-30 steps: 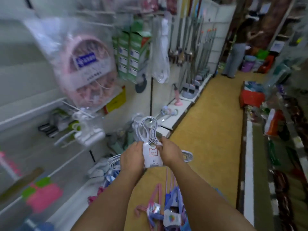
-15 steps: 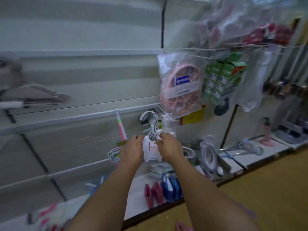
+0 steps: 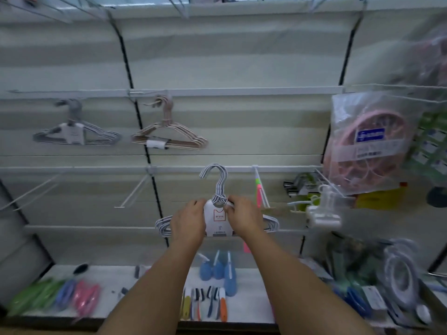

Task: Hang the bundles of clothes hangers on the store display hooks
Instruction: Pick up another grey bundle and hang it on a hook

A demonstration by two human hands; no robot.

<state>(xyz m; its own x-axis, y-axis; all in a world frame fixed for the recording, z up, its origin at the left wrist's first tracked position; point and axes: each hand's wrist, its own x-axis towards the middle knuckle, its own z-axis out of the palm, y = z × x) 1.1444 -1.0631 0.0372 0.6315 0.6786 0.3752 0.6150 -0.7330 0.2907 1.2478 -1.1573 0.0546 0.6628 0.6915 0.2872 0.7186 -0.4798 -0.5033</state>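
Head view: both the left hand (image 3: 188,222) and right hand (image 3: 244,217) grip a white hanger bundle (image 3: 218,215), raised before the slat wall, not yet hung. Next, its hook tops likely need steering onto a free display hook (image 3: 131,195).

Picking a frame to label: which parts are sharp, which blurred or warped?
Head view: hands and white hanger bundle fairly sharp; bagged pink rack and shelf goods at the edges smeared; shelf rails bow from the wide-angle lens.
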